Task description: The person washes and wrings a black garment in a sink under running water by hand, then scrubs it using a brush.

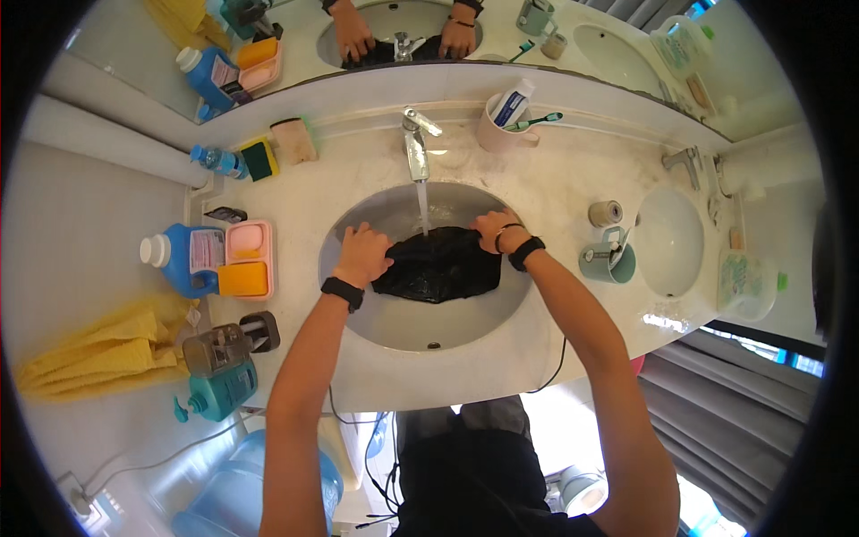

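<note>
A wet black cloth is spread between my two hands inside the oval sink basin. Its left upper corner is gripped by my left hand, and its right upper corner by my right hand. Water runs from the chrome faucet onto the cloth's upper edge. Both wrists carry black bands. The fingertips behind the cloth are partly hidden.
At the left stand a blue detergent bottle, a pink soap dish and a teal pump bottle. Sponges lie behind. A pink mug is near the faucet; a green mug and a second basin are right.
</note>
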Demonstrator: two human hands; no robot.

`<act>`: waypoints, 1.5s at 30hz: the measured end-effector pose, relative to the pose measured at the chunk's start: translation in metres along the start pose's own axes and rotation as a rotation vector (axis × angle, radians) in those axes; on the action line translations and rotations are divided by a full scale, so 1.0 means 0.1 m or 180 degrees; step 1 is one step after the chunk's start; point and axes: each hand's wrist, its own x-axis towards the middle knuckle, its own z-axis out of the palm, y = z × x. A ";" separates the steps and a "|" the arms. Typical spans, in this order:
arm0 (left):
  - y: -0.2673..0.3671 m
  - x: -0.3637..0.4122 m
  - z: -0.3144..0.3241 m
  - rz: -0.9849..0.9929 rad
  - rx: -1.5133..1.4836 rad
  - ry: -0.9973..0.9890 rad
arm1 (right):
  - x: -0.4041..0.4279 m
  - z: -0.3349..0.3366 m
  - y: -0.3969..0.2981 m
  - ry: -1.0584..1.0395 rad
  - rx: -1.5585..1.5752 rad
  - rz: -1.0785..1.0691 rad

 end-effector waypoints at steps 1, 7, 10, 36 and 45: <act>0.05 -0.03 0.05 0.0126 0.0301 0.0496 | 0.04 0.03 -0.07 0.0146 0.0079 0.0178; 0.46 -0.08 0.25 -0.0461 0.0138 -0.0725 | -0.20 0.26 -0.50 0.1505 -0.0310 -0.0396; 0.46 -0.20 0.70 -0.0560 0.0498 -0.1470 | -0.37 0.49 -0.75 0.0166 -0.0203 -0.0702; 0.25 -0.18 0.72 -0.0262 -0.0706 -0.1320 | -0.05 1.20 -0.61 -0.0905 -0.1361 -0.0226; 0.15 -0.67 -0.11 0.0133 -0.1448 -0.1294 | -0.76 -0.02 -0.28 -0.0488 0.0859 -0.0799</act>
